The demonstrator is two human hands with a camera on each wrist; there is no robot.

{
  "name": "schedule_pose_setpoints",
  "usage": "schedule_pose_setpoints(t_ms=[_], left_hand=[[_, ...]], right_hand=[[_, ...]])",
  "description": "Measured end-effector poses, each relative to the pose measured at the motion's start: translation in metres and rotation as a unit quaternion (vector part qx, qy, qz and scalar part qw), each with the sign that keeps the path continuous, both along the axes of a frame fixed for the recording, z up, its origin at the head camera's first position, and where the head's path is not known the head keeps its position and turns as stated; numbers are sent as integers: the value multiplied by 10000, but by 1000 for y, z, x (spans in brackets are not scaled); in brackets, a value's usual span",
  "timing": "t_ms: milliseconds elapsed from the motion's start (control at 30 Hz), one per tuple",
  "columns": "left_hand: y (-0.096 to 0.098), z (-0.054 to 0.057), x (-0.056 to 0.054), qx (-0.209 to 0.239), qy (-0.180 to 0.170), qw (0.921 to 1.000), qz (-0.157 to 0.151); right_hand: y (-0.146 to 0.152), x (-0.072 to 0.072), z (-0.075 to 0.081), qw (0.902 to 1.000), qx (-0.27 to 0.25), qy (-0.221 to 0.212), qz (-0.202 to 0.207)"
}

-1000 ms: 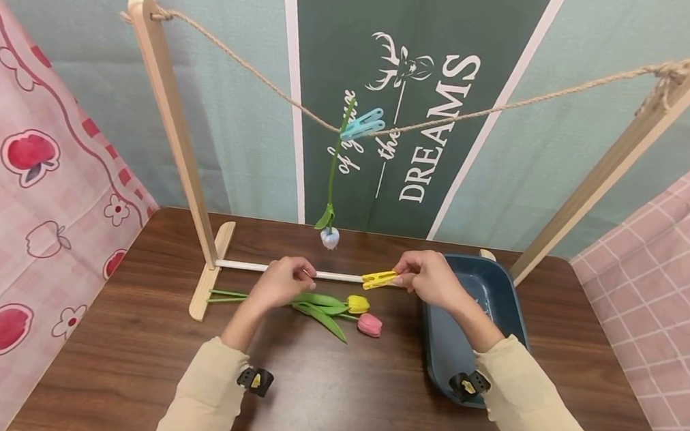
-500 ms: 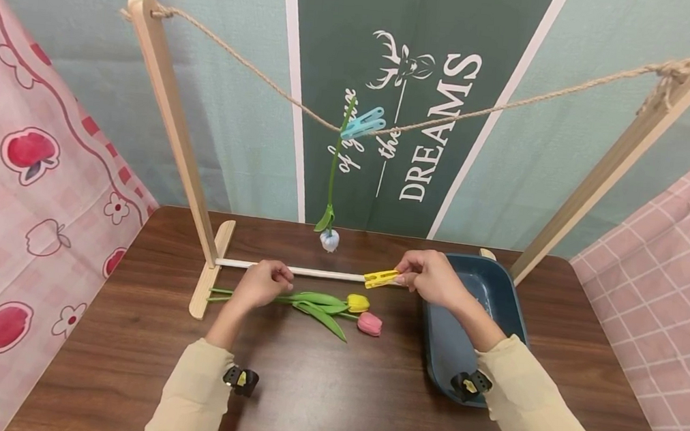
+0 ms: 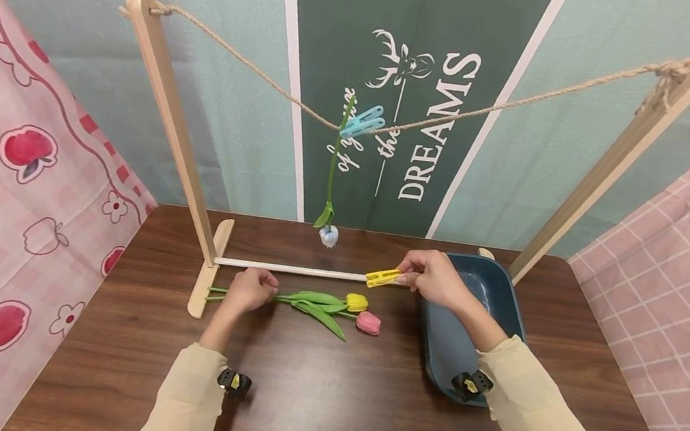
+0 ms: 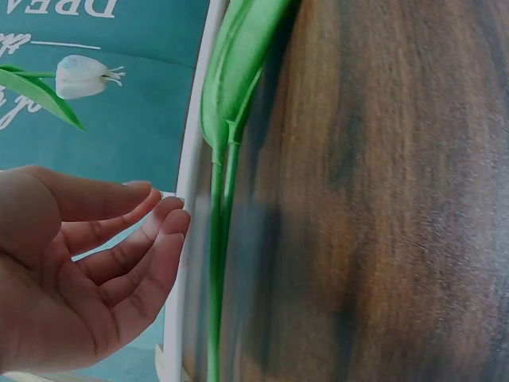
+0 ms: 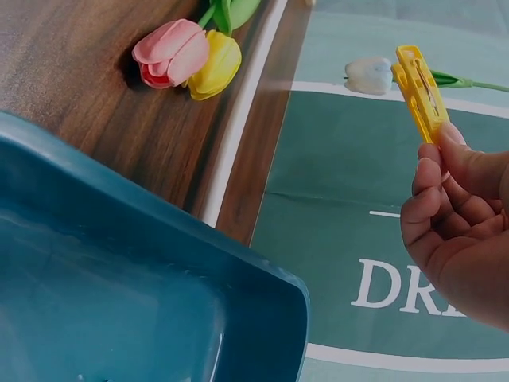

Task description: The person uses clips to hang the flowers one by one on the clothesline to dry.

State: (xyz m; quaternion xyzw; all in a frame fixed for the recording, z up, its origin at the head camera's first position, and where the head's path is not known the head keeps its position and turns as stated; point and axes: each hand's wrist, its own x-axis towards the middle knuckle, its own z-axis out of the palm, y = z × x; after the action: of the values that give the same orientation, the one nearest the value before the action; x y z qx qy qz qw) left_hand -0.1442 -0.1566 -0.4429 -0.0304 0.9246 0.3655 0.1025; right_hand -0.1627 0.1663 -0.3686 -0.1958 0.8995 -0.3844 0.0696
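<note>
My right hand (image 3: 432,276) pinches a yellow clothespin (image 3: 382,277) by one end, raised beside the blue basin. Over the tulip stems is my left hand (image 3: 249,289), its fingers loosely bent with nothing between them in the left wrist view. Two artificial tulips lie side by side on the table: a yellow tulip (image 3: 356,303) and a pink tulip (image 3: 368,323), heads to the right, green stems (image 4: 216,239) to the left. A white tulip (image 3: 328,235) hangs head down from the rope, its stem held by a light blue clothespin (image 3: 363,122).
A sagging rope (image 3: 241,63) joins two wooden posts, the left post (image 3: 169,118) and right post (image 3: 610,174). A white rod (image 3: 303,271) runs low between them behind the tulips. The blue basin (image 3: 429,346) stands at the right on the brown table (image 3: 328,406).
My left hand has moved left along the tulips, from near the leaves toward the stem ends. The right hand stays almost in place with the yellow clothespin.
</note>
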Motion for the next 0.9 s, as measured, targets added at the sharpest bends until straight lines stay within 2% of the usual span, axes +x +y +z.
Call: schedule_pose_setpoints(t_ms=[200,567,900], left_hand=[[-1,-8,0,-8,-180,9997,144],[3,-18,2,276,-408,9981,372],[5,-24,2,191,-556,9973,444]], right_hand=[[2,1,-1,10000,9,-13,-9],[4,2,-4,10000,6,-40,-41],[5,3,-7,9999,-8,-81,-74]])
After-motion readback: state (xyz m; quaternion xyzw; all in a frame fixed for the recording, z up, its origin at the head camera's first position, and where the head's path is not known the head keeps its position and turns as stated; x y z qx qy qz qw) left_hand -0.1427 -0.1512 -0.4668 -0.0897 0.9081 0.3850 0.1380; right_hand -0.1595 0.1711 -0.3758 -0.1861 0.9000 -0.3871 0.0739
